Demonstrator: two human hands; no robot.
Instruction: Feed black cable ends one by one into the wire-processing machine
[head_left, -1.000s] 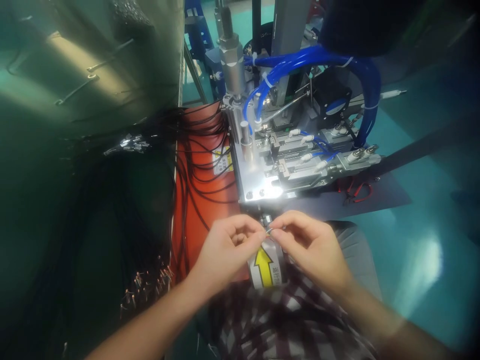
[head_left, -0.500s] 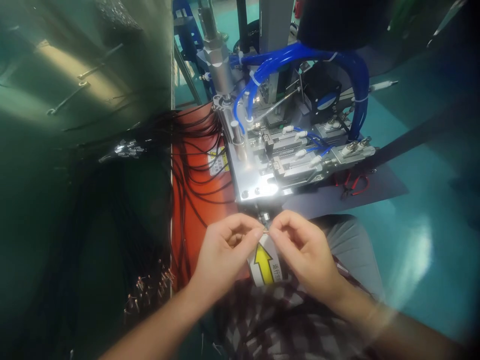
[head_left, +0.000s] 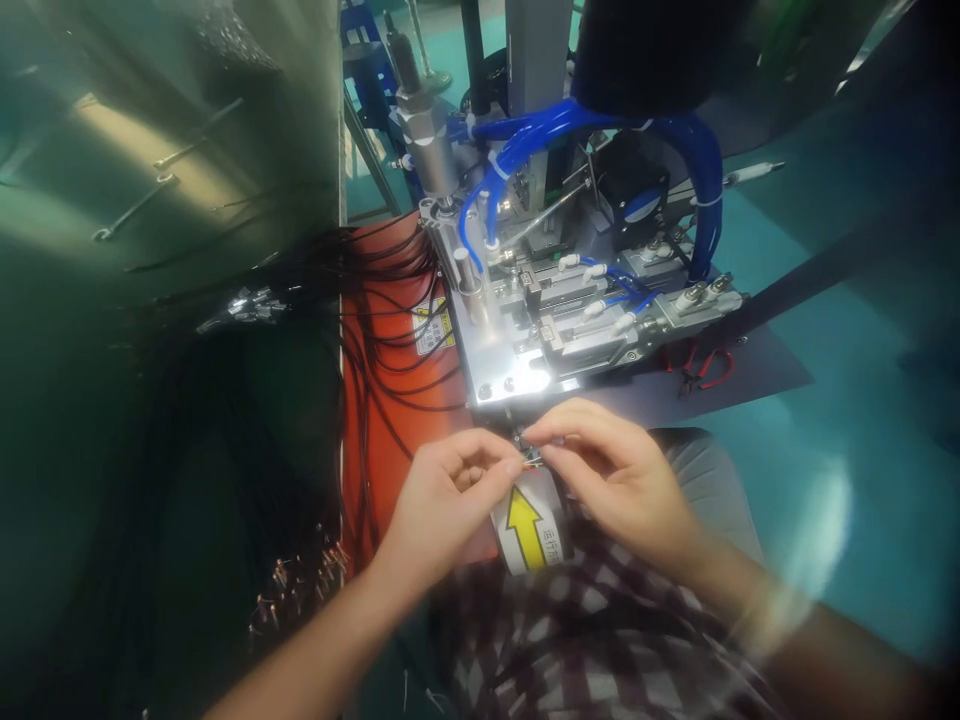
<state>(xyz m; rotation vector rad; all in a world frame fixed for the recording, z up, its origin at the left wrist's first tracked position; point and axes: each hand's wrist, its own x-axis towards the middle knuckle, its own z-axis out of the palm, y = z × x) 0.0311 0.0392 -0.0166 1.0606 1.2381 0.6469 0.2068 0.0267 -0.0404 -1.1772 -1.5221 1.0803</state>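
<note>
My left hand [head_left: 448, 500] and my right hand [head_left: 611, 470] meet fingertip to fingertip just below the front edge of a metal machine plate [head_left: 517, 375]. Both pinch a tiny part or wire end [head_left: 531, 460], too small to name. Under my fingers is a white label with a yellow arrow [head_left: 529, 525] pointing away from me. My checked sleeve or shirt fills the lower middle of the view.
The machine carries blue air hoses [head_left: 562, 125], a steel cylinder [head_left: 424, 150] and small clamps. An orange mat [head_left: 390, 400] at its left is crossed by many black wires [head_left: 255, 400] with metal ends. Red-handled pliers [head_left: 701, 365] lie right of the plate on a dark mat.
My right hand has shifted slightly up and forward toward the plate edge, its fingers now over the left fingertips. The view has tilted a little.
</note>
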